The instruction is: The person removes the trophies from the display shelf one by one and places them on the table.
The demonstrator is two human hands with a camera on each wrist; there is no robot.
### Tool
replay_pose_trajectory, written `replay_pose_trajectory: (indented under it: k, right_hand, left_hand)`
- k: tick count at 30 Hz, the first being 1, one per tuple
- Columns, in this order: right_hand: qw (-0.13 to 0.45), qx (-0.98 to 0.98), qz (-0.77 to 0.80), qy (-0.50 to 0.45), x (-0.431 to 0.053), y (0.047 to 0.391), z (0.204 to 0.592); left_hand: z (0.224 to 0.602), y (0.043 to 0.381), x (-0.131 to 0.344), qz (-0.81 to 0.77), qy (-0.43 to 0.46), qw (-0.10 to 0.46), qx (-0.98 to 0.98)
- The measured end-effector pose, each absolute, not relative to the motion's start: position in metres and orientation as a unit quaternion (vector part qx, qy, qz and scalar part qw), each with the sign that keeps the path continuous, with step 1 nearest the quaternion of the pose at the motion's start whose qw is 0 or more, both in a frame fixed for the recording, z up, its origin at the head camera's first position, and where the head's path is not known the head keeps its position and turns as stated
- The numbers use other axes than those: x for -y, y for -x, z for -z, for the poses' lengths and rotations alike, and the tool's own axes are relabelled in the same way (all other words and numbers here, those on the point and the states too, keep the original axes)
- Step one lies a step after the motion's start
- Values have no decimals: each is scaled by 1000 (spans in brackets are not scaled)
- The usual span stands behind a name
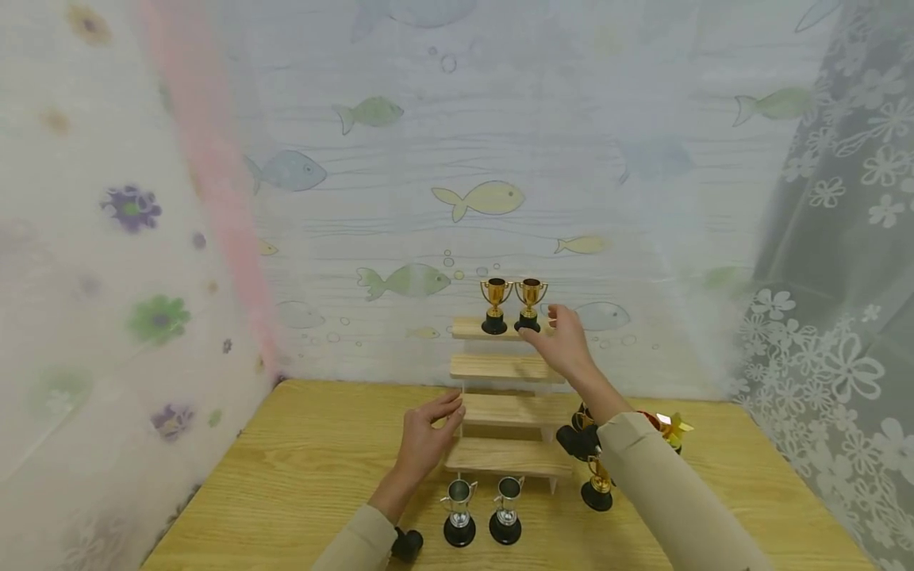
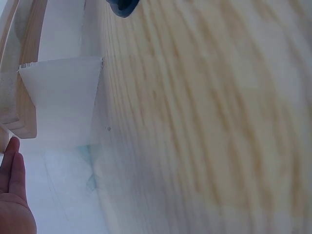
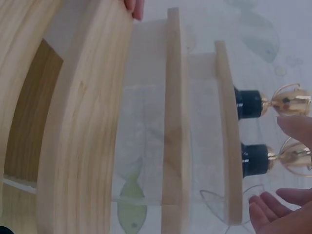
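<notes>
Two small gold trophy cups with black bases stand side by side on the top step of a wooden tiered stand (image 1: pixel 510 456): a left gold trophy (image 1: pixel 496 305) and a right gold trophy (image 1: pixel 530 304). My right hand (image 1: pixel 566 345) is beside the right one, thumb and fingers spread apart; in the right wrist view this hand (image 3: pixel 282 214) shows a gap around the cup. My left hand (image 1: pixel 426 432) has its fingers extended at the stand's left edge, near the second step from the bottom. Its fingertips (image 2: pixel 13 144) appear beside a step's end in the left wrist view.
Two silver trophies, a left one (image 1: pixel 459 511) and a right one (image 1: pixel 507 510), stand on the wooden table (image 1: pixel 321 452) before the stand. Right of it are another gold trophy (image 1: pixel 598 484) and red and gold pieces (image 1: pixel 671 428), partly behind my right sleeve. Fish-patterned sheeting (image 1: pixel 400 206) hangs behind.
</notes>
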State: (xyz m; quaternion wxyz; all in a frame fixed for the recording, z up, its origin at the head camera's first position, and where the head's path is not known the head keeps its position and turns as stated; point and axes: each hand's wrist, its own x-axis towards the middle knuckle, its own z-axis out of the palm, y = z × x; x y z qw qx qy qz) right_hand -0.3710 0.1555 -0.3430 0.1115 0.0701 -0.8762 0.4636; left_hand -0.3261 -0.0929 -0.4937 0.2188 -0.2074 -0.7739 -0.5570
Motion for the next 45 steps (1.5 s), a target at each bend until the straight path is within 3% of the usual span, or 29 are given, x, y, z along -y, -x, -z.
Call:
replay_pose_trajectory:
  k: [17, 45]
  right_hand:
    - [111, 871, -478, -31, -151, 392, 347]
    - [178, 868, -463, -10, -140, 405, 361]
  left_hand:
    - [491, 325, 90, 553, 210, 225, 774]
    - [495, 326, 93, 549, 211, 233, 775]
